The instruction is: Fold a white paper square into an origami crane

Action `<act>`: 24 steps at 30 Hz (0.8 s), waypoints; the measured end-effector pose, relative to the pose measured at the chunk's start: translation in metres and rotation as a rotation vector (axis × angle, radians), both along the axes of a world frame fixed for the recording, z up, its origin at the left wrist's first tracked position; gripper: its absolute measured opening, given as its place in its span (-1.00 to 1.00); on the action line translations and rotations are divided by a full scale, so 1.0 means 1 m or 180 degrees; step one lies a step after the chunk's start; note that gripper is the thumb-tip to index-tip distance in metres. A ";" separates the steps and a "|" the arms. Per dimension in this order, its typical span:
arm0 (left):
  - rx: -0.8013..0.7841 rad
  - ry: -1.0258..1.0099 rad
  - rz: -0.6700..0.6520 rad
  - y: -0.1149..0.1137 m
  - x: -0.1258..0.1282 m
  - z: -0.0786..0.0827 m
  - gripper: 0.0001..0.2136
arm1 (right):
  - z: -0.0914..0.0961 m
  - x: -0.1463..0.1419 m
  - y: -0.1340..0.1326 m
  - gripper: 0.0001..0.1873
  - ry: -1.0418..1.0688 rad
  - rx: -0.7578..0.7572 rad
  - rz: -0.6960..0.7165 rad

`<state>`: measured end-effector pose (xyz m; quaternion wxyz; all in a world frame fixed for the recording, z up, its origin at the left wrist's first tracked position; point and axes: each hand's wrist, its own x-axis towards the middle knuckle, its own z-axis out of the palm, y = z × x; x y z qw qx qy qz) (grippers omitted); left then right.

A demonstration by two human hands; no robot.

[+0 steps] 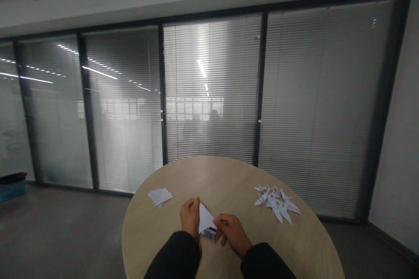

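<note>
My feed is dim and greyish, brightest at the blind-covered glass panel [209,74] straight behind the round table [209,174], while thin streaks of reflected strip lights [100,73] glare on the glazing behind and left of the table. I get only faint, diffuse shadows on its top, and the floor [81,231] to its left sinks into murk. White paper [205,219] at the table's near side looks soft-edged to me, and the wide view leans the dark posts [87,113] outward beyond it.

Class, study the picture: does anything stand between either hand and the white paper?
Nothing visible does: the left hand holds the white paper at its left side, and the right hand pinches its right corner. A dark-and-grey item shows at its lower edge.
</note>
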<state>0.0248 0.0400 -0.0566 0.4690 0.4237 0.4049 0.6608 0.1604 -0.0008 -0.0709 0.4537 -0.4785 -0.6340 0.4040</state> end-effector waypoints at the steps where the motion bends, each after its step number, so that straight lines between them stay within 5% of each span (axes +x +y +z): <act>1: -0.0018 -0.0014 0.0041 0.001 -0.001 -0.001 -0.62 | 0.000 0.000 0.001 -0.49 0.0001 0.0019 -0.0002; 14: 0.0714 0.1105 -0.0371 0.006 0.001 -0.013 -0.61 | -0.014 0.016 0.016 -0.51 0.0172 0.0211 -0.1002; 18: 0.1215 0.1765 -0.0482 -0.001 0.001 -0.011 -0.65 | -0.010 0.019 0.015 -0.49 0.0210 0.0355 -0.1219; 24: 0.1288 0.2150 -0.0495 -0.004 0.000 -0.008 -0.67 | -0.002 0.019 0.011 -0.47 0.0062 0.0775 -0.1318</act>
